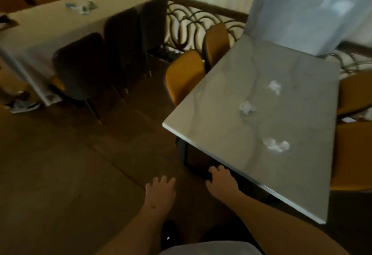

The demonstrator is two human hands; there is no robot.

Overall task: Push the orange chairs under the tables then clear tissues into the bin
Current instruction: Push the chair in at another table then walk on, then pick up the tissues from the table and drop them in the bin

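Observation:
A grey marble table [231, 134] fills the right half of the view, with three crumpled white tissues on it: one far [274, 86], one in the middle [246, 108], one near [276, 145]. Two orange chairs [184, 75] stand tucked against its left side, and two more [352, 154] at its right. My right hand [220, 181] curls its fingers over the dark top of a chair back [201, 171] at the table's near edge; the chair is mostly hidden in shadow. My left hand [161, 190] hovers beside it over the floor, fingers loosely spread, holding nothing.
A long white table [60, 25] stands at the upper left with tissues [81, 6] on it and dark-backed chairs [80, 65] pushed along its side. A curved metal railing [187, 25] runs behind. A white pillar [302, 9] rises beyond the marble table. Someone's shoe [22, 104] shows at far left.

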